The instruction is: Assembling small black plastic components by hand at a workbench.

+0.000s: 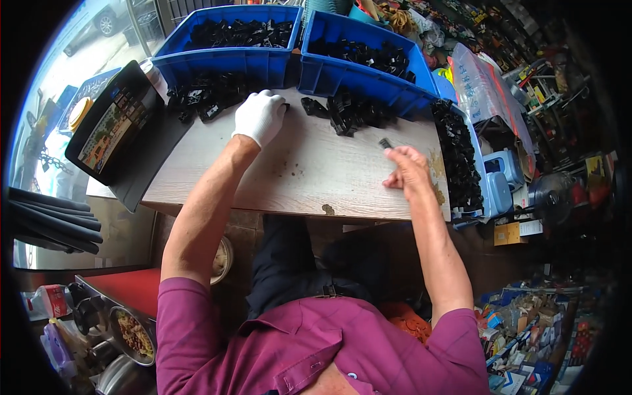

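My left hand, in a white knit glove, reaches to the far middle of the pale wooden table. Its fingers are closed, with a bit of black plastic showing at the fingertips. Bare and slightly blurred, my right hand is over the right side of the table. It pinches a small black plastic part between thumb and forefinger. A loose pile of black plastic parts lies beyond and left of the gloved hand. Another pile of such parts lies between my hands, toward the far edge.
Two blue bins of black parts stand along the far edge. A further container full of black parts is beside the right edge. At the left, a tablet leans in a dark folding cover. Cluttered shelves fill the right.
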A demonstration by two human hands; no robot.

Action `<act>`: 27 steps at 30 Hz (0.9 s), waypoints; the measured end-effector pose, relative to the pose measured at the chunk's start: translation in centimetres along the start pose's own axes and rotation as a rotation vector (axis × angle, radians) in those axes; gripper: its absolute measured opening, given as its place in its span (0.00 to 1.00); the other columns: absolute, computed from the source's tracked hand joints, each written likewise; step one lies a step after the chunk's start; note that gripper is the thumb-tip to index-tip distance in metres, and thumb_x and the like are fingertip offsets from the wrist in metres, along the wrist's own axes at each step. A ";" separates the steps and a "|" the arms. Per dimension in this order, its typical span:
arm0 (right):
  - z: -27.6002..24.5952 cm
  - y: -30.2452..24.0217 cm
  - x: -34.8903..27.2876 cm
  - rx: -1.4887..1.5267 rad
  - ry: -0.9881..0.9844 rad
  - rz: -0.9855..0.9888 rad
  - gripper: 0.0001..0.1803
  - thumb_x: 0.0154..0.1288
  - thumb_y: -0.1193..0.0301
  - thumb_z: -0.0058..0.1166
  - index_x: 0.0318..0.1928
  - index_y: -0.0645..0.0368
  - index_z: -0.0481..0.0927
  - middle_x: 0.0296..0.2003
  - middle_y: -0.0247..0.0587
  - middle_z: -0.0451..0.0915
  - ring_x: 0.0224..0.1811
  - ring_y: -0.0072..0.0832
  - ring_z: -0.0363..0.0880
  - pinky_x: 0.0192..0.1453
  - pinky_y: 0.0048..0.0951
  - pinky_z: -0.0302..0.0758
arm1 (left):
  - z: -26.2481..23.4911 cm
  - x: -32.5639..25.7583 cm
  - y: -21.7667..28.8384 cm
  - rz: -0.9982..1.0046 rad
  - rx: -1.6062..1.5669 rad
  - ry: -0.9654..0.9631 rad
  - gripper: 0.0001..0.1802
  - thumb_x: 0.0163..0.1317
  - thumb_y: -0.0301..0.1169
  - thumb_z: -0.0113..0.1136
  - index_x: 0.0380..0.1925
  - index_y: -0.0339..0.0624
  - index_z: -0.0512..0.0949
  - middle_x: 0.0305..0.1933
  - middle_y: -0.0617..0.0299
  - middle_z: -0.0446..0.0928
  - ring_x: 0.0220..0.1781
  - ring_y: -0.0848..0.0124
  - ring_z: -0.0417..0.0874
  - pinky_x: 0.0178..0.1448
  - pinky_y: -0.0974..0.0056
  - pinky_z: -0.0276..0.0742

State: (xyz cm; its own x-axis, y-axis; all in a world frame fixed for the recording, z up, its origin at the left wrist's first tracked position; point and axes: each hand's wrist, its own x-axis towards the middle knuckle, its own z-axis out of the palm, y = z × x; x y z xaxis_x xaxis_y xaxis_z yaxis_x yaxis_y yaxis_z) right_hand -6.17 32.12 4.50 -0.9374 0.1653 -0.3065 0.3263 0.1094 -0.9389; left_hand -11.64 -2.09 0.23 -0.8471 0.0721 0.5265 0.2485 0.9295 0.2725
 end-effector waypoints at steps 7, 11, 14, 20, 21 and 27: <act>-6.3 -1.7 4.5 0.141 0.454 -0.146 0.20 0.62 0.62 0.72 0.48 0.58 0.80 0.18 0.32 0.70 0.16 0.25 0.74 0.22 0.36 0.86 | -1.3 -1.3 -0.7 -0.035 -0.187 -0.053 0.11 0.64 0.32 0.60 0.41 0.42 0.87 0.43 0.49 0.86 0.48 0.49 0.85 0.54 0.50 0.80; -1.8 -1.4 3.4 0.068 0.186 -0.068 0.21 0.61 0.63 0.73 0.49 0.59 0.80 0.17 0.30 0.70 0.15 0.23 0.74 0.23 0.36 0.86 | -1.1 -2.7 -0.6 -0.033 -0.123 0.113 0.10 0.64 0.32 0.60 0.40 0.42 0.87 0.43 0.50 0.86 0.48 0.48 0.85 0.55 0.50 0.80; 1.7 -1.2 2.8 0.018 0.044 -0.066 0.27 0.60 0.65 0.74 0.56 0.62 0.78 0.14 0.28 0.69 0.14 0.20 0.74 0.24 0.33 0.87 | -1.7 -2.7 -0.2 -0.085 -0.053 0.058 0.09 0.66 0.35 0.60 0.36 0.44 0.87 0.42 0.54 0.86 0.45 0.49 0.83 0.51 0.50 0.81; 5.8 -1.7 3.0 -0.175 -0.148 -0.195 0.36 0.56 0.69 0.73 0.65 0.63 0.75 0.18 0.31 0.74 0.13 0.19 0.73 0.20 0.29 0.82 | -1.7 -3.5 1.4 -0.060 -0.077 -0.004 0.09 0.64 0.35 0.63 0.39 0.45 0.87 0.42 0.56 0.86 0.47 0.51 0.83 0.52 0.51 0.81; 6.3 -1.9 3.1 -0.176 -0.152 -0.195 0.36 0.56 0.69 0.73 0.65 0.63 0.75 0.18 0.31 0.74 0.13 0.19 0.73 0.20 0.29 0.82 | -1.6 -3.6 1.6 -0.064 -0.075 -0.003 0.09 0.64 0.35 0.63 0.39 0.45 0.87 0.42 0.56 0.86 0.47 0.51 0.83 0.52 0.51 0.81; 7.2 -1.6 3.7 -0.297 -0.144 -0.227 0.28 0.58 0.67 0.72 0.57 0.64 0.80 0.21 0.34 0.77 0.13 0.18 0.71 0.18 0.28 0.81 | -0.8 -3.0 1.9 -0.024 -0.146 0.056 0.12 0.65 0.34 0.60 0.46 0.46 0.87 0.44 0.55 0.87 0.49 0.51 0.84 0.55 0.53 0.82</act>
State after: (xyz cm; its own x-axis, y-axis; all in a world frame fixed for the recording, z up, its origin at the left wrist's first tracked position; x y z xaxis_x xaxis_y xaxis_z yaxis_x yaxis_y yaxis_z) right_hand -10.99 25.52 3.71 -0.9903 -0.0321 -0.1348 0.1100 0.4095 -0.9056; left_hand -8.30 -0.84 -0.19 -0.8269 0.0265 0.5618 0.2979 0.8678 0.3976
